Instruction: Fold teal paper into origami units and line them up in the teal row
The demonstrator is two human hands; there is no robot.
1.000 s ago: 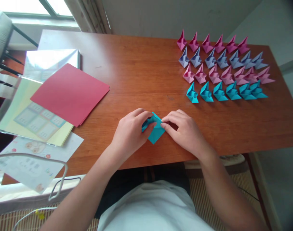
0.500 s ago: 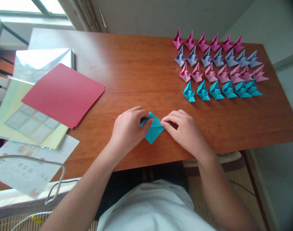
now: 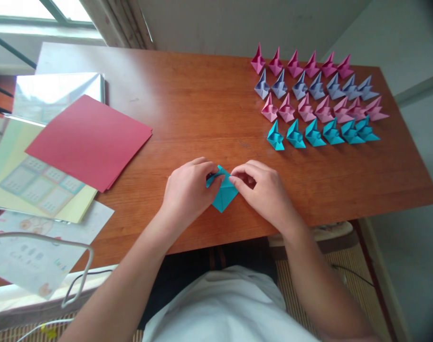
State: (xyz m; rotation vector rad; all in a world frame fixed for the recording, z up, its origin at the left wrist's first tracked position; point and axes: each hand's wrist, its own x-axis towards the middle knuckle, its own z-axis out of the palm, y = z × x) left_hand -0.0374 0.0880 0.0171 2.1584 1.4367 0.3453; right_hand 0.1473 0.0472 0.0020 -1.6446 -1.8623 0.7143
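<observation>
A small turquoise origami paper (image 3: 223, 195), folded into a diamond with creases across it, is between my hands near the table's front edge. My left hand (image 3: 192, 187) pinches its left side between thumb and fingers. On the upper right edge, my right hand (image 3: 262, 191) has thumb and forefinger closed on the paper, and the fingertips of both hands are close together. The hands cover the paper's left and right corners.
On the wooden table (image 3: 188, 109), folded paper figures stand in rows at the right: magenta (image 3: 295, 65), lavender (image 3: 299, 86), pink (image 3: 306, 109) and turquoise (image 3: 314, 134). At the left, red paper sheets (image 3: 90, 142) overlap a yellow sheet (image 3: 84, 204) and a clear-wrapped pack (image 3: 42, 90).
My right hand has shifted left along the paper, from its right corner to the upper right edge. My left hand keeps its pinch. The whole view has shifted slightly.
</observation>
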